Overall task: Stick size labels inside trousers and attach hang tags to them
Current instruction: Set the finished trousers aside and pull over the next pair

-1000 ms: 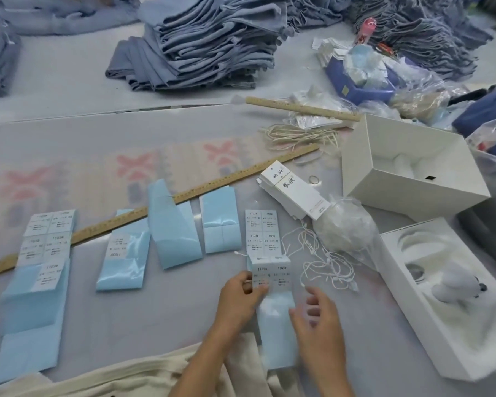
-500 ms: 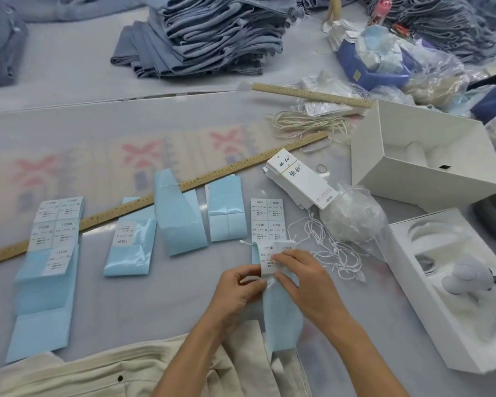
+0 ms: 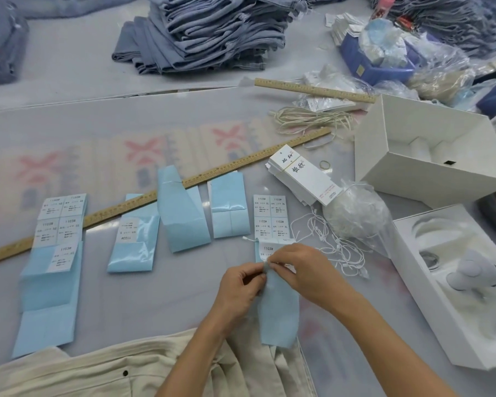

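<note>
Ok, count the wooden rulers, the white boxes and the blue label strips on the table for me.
Wooden rulers: 2
White boxes: 2
Blue label strips: 5
Total: 9

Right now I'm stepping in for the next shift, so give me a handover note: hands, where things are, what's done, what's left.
Left hand and right hand both pinch the XL label sheet at its lower end, peeling one sticker off the blue backing.
Cream trousers lie at the near edge; no label or tag visible on them yet.
Hang tags are bundled beside the loose strings.
Left: stick the label, attach a tag.
</note>
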Demonstrator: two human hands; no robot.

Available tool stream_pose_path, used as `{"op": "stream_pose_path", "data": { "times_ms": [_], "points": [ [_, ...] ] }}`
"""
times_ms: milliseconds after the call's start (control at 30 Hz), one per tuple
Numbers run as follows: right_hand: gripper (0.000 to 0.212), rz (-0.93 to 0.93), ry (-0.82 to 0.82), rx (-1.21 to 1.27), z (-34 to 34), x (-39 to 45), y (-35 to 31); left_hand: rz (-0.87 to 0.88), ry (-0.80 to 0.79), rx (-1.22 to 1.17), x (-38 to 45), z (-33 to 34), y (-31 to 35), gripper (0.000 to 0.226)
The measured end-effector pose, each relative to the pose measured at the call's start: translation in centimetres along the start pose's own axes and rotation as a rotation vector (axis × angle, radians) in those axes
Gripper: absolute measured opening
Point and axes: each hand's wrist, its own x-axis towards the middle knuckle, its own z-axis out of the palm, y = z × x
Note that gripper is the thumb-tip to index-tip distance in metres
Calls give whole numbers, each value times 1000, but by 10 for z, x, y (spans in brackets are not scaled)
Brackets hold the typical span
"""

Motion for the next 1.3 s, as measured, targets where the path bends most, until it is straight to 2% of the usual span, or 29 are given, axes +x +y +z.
{"op": "stream_pose_path", "data": {
  "times_ms": [133,200,233,300,367,400,467,533,600,667,767,867,933,1033,1167,1300],
  "points": [
    [5,115,9,126,-1,9,-1,3,-9,-2,1,1,-1,39],
    [12,290,121,296,-12,15,2,-25,2,-39,2,0,0,40],
    [17,409,241,436,-22,18,6,-46,13,-47,3,-1,0,38],
    [18,639,621,869,-53,15,20,-82,38,-29,3,-1,1,35],
    [15,755,979,1284,-81,-1,30,-108,62,-24,8,3,6,31],
    [15,777,1067,1378,-86,-12,32,-120,67,-68,15,7,12,28],
    [16,829,1073,1439,-78,-35,24,-150,46,-253,38,15,30,21],
    [16,913,975,1441,-51,-58,10,-159,0,-452,65,16,51,25],
    [15,1035,886,1427,-20,-81,-5,-162,-1,-486,86,15,63,29],
    [14,1174,836,1436,5,-101,-18,-169,53,-272,91,11,60,34],
    [19,1265,829,1376,35,-122,-34,-43,112,94,70,9,46,32],
    [29,1093,904,990,51,-130,-51,-10,166,193,21,7,38,16],
    [35,794,1005,595,47,-122,-61,-24,108,116,-22,10,36,13],
    [9,272,936,138,36,-108,-77,-71,103,-49,-74,13,38,26],
    [5,0,723,-37,36,-94,-98,-81,213,-159,-100,-4,36,22],
    [9,-172,623,-24,51,-92,-117,-57,286,-107,-120,-34,29,20]
  ]
}}
